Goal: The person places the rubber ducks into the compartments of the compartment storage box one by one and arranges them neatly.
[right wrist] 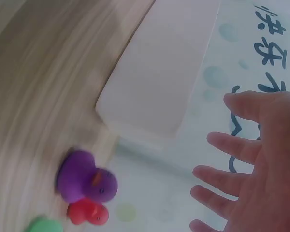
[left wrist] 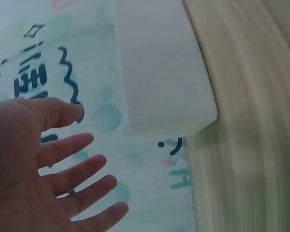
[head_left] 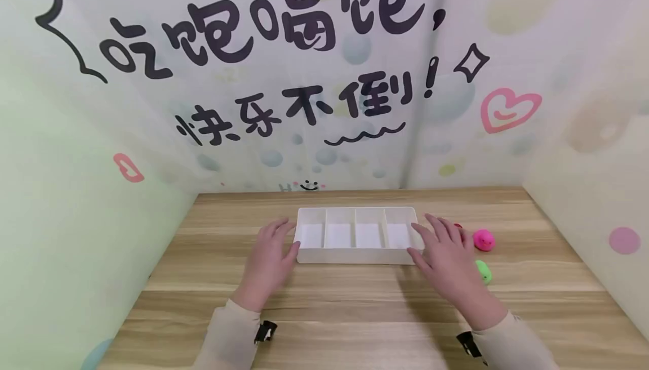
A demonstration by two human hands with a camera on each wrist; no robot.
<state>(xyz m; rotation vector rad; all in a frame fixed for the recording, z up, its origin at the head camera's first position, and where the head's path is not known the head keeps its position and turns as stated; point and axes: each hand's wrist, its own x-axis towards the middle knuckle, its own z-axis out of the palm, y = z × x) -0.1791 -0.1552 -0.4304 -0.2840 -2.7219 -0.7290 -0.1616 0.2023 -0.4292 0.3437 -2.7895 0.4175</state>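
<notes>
A white tray (head_left: 362, 255) divided into several compartments stands on the wooden table. My left hand (head_left: 266, 266) is beside its left end, fingers spread; the left wrist view shows this hand (left wrist: 53, 169) holding nothing, apart from the tray (left wrist: 164, 67). At the right end is my right hand (head_left: 448, 260), its fingertips overlapping the tray's corner in the head view. The right wrist view shows that hand (right wrist: 256, 159) with fingers spread and a gap to the tray (right wrist: 154, 72). White bottoms show in the compartments.
Right of the right hand lie a pink toy duck (head_left: 484, 240) and a green toy (head_left: 483, 272), partly covered. In the right wrist view, a purple duck (right wrist: 82, 176) and a red duck (right wrist: 87, 212) sit past the tray's end. A printed wall (head_left: 324, 161) borders the table (head_left: 345, 313).
</notes>
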